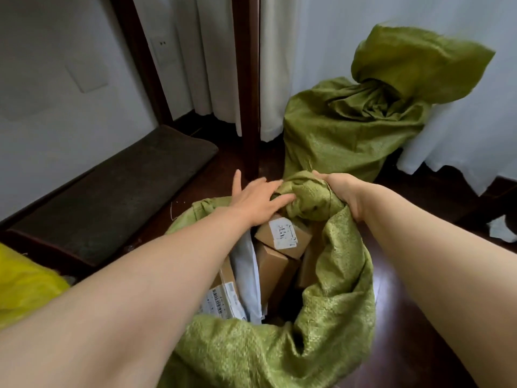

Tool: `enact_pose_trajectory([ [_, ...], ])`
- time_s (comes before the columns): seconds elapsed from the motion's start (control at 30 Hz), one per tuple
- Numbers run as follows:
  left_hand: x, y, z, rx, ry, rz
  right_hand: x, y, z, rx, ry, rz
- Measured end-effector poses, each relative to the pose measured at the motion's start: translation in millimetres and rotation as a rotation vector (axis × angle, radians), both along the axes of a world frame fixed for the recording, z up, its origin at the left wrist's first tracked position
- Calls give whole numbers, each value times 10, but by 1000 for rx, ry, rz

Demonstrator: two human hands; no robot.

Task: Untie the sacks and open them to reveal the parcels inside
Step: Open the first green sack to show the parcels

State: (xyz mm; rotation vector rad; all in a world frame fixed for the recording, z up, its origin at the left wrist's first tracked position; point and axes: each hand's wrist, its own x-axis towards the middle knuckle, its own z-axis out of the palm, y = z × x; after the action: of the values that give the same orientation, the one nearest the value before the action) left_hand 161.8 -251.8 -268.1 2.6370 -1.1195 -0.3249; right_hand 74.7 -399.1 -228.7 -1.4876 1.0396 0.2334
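Note:
A green woven sack (pixel 330 289) stands open right below me, its mouth spread wide. Inside lie brown cardboard parcels (pixel 282 233) with white labels and a pale plastic mailer (pixel 246 270). The far rim of the sack is bunched into a wad (pixel 310 197). My left hand (pixel 257 197) lies on that wad with fingers stretched out, touching the cloth. My right hand (pixel 341 189) grips the bunched rim from the right side. A second green sack (pixel 349 130) stands behind, its neck still twisted and gathered, top flap sticking up.
Dark wooden floor all round. A dark wooden post (pixel 246 79) rises just beyond the open sack. White curtains (pixel 461 135) hang at the back and right. A dark mat (pixel 112 203) lies left by the wall. Yellow cloth (pixel 25 287) shows at the left edge.

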Motion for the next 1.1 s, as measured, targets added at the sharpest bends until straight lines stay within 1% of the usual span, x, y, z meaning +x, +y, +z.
enact_pose_trajectory([
  [0.03,13,-71,-5,-19,45,18,1,-20,7,-40,-20,-22],
  [0.07,31,-130,-9,-62,81,71,-7,-30,16,-154,-37,-26],
  [0.1,58,-181,-7,-105,103,144,-35,-19,30,-374,-24,25],
  [0.17,141,-261,-2,-120,104,268,-185,88,86,-984,29,271],
  [0.2,175,-294,10,-102,111,300,-281,199,135,-1223,8,410],
  [0.23,204,-331,26,-91,134,327,-359,307,149,-1350,4,542],
  [0.27,225,-361,48,-84,169,355,-414,384,115,-1377,44,663],
  [0.3,239,-376,71,-82,207,381,-442,417,48,-1342,88,749],
  [0.33,253,-374,90,-79,239,401,-464,391,-34,-1292,141,790],
  [0.4,283,-331,119,-62,269,431,-478,227,-162,-1166,181,746],
  [0.47,309,-242,118,-43,292,475,-475,81,-250,-957,137,676],
  [0.53,323,-135,77,-53,297,514,-451,79,-336,-702,30,603],
  [0.6,334,-50,34,-98,288,538,-395,125,-454,-445,-137,395],
  [0.63,326,-10,23,-113,286,544,-351,144,-487,-276,-198,227],
  [0.73,216,156,33,-103,199,510,-274,126,-520,395,-330,-288],
  [0.77,138,221,53,-131,162,488,-282,108,-523,524,-360,-429],
  [0.8,39,287,80,-174,140,465,-299,89,-522,582,-383,-518],
  [0.83,-82,348,125,-210,134,431,-306,82,-543,577,-395,-544],
  [0.87,-197,403,167,-219,153,371,-322,99,-524,561,-405,-513],
  [0.9,-318,449,220,-194,204,283,-313,118,-527,520,-392,-439],
  [0.93,-433,487,265,-117,276,179,-294,144,-516,433,-349,-328],
  [0.97,-548,507,298,15,339,60,-270,148,-535,252,-262,-184],
  [1.0,-655,518,322,179,369,-66,-266,167,-549,-7,-131,-28],
  [1.03,-745,517,324,329,368,-176,-275,195,-558,-282,25,109],
  [1.07,-826,509,317,437,359,-256,-301,235,-554,-475,125,205],
  [1.1,-898,497,285,498,356,-307,-349,260,-574,-487,177,227],
])
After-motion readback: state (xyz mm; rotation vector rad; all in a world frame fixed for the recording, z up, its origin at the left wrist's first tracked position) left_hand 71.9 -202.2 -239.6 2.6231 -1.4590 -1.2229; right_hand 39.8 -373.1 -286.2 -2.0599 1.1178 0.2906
